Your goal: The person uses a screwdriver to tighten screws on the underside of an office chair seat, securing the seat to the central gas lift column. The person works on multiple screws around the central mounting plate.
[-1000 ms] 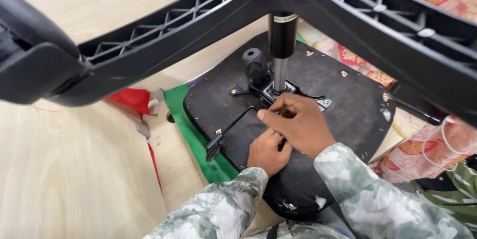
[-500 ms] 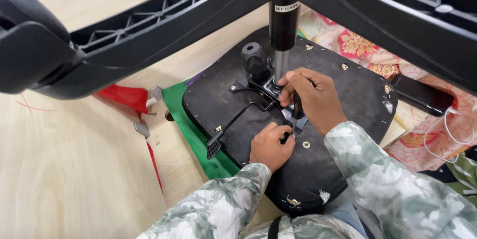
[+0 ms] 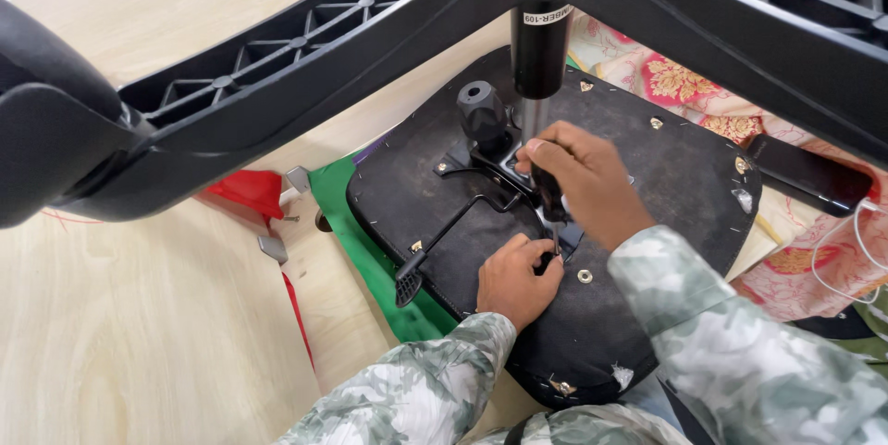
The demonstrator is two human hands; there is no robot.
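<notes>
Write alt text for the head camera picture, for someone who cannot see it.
Two bare hands work on the black underside of an upturned office chair seat: the right hand grips a dark-handled tool at the metal mounting plate, while the left hand pinches something small beside it. The black ribbed plastic star base looms overhead.

Two bare hands, long loose sleeves [image 3: 712,315] in pale green-grey camouflage print

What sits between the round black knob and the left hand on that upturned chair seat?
In the head view, the black adjustment lever crosses the seat underside between the knob and the left hand.
</notes>
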